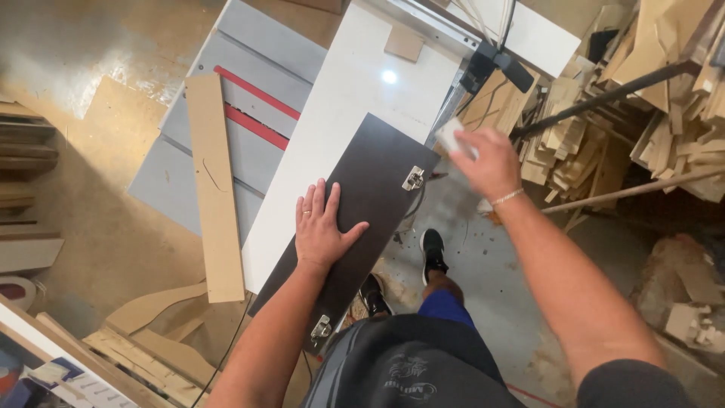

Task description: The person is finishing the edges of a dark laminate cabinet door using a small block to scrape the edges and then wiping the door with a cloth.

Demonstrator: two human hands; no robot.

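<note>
Under the spread left hand point(323, 227) fingers, a dark hinged panel point(377, 181) is lying on the white surface point(340, 98); right hand point(489, 160) fingers are gripping a small white block point(451, 136).

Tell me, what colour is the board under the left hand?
Dark brown, nearly black, board under the left hand; shows best in the head view.

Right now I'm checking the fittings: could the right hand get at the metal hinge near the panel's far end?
Probably yes. The right hand, holding a small white block, hovers just right of that hinge, with nothing between them; the left hand presses the dark panel farther down.
</note>
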